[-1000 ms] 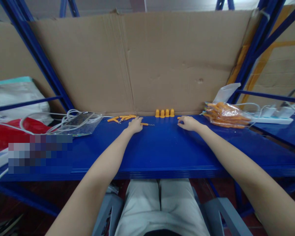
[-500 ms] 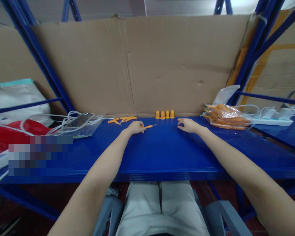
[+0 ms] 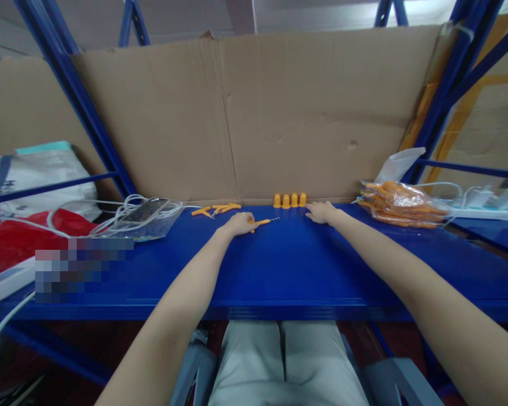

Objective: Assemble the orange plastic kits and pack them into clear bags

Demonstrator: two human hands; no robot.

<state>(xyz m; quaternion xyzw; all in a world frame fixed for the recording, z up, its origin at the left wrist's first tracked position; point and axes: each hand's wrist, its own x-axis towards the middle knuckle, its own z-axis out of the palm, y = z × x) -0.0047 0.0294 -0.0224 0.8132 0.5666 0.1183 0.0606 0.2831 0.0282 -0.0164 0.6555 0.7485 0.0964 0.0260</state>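
My left hand [image 3: 239, 223] is closed around the handle of an orange corkscrew [image 3: 262, 222], with its metal spiral tip pointing right. Above and left of that hand lie several orange T-shaped pieces [image 3: 201, 211], with metal spirals beside them. My right hand [image 3: 320, 212] rests low over the blue tabletop, palm down, with its fingers stretched out and apart. Close to its fingertips stands the end one of a row of orange thimble-shaped caps [image 3: 294, 200]. A speck of orange shows under the right hand; the hand hides most of it.
A clear bag of orange pieces [image 3: 400, 204] lies at the right, beside a white power strip [image 3: 482, 212]. White cables [image 3: 131, 211] and a clear pouch [image 3: 163, 223] are on the left. Cardboard [image 3: 288, 113] stands along the back of the blue table [image 3: 271, 270], between blue posts.
My right hand has changed from a curled grip by an orange piece to stretched fingers near the caps; that piece is now mostly out of sight. The left hand keeps its hold. The view has shifted slightly.
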